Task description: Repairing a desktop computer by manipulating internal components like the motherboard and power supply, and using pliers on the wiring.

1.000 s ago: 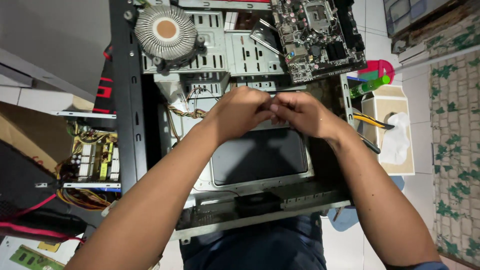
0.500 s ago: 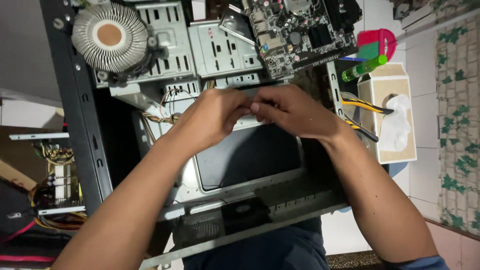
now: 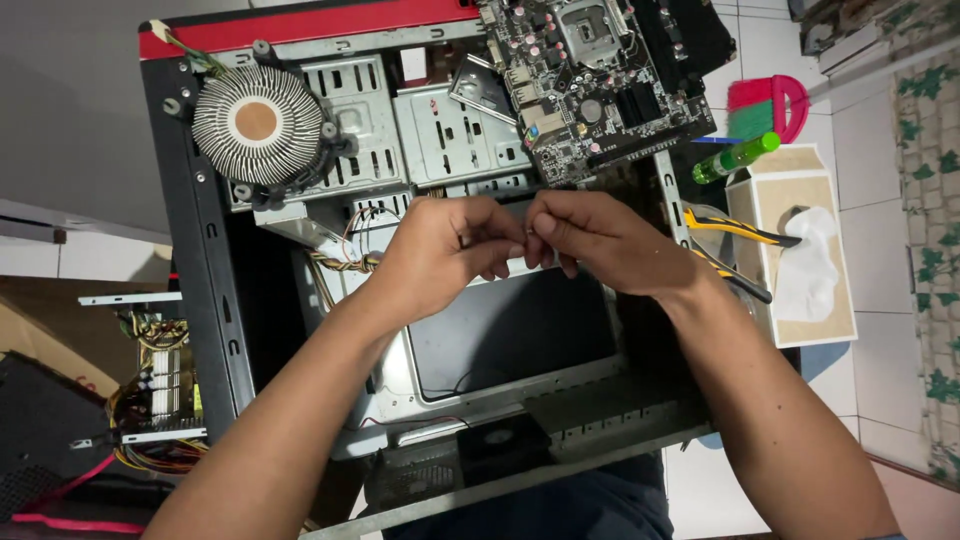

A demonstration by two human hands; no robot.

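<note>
An open computer case (image 3: 210, 290) lies on its side below me. Above its bare metal tray, my left hand (image 3: 445, 255) and my right hand (image 3: 600, 240) meet, fingertips pinched together on something small that the fingers hide. A thin bundle of coloured wires (image 3: 345, 262) runs from the case toward my left hand. A round finned cooler with a copper core (image 3: 257, 122) rests on the drive cage at the upper left. A loose motherboard (image 3: 600, 80) lies across the case's top right corner.
A tissue box (image 3: 795, 255) stands on the white tile floor at right, with yellow-handled pliers (image 3: 735, 232) on it, a green bottle (image 3: 735, 158) and a red and green brush (image 3: 765, 108) behind. An opened power supply with wires (image 3: 160, 400) sits at left.
The view has shifted, so the case and parts sit lower and further right in frame. Both hands stay pinched together over the case tray and have barely moved relative to it.
</note>
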